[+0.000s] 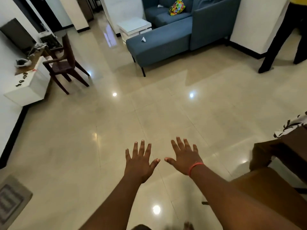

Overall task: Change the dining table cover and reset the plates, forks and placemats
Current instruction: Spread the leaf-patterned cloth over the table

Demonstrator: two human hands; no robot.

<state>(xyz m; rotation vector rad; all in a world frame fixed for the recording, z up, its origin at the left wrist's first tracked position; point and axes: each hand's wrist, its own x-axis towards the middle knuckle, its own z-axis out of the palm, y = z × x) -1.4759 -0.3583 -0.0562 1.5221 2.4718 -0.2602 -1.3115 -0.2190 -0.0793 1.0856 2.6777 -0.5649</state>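
The desk point(292, 146) sat at the far right edge of my view, dark wood, with a corner of its leaf-patterned cover point(292, 124) showing on top; I could see no plates, forks or placemats anywhere in the shot. Both grips were well apart from it, held out over the bare tiled floor point(99, 146). My left hand point(139, 161) was released, fingers spread flat and holding nothing, and my right hand point(186, 157), the one with the orange band point(195, 167) at the wrist, was the same, thumbs nearly meeting. I judged this as the very start, nothing of the changeover yet in hand: the patterned cover looked to be on the desk still. The next move, as I read it, called for turning right and closing on the desk, then clearing whatever sat on it before taking an edge of the cover. Farther out stood a wooden chair point(66, 63) by the white cabinet point(29, 87) on the left, a blue sofa point(166, 39) across the room, and another person's legs point(274, 47) at the upper right.
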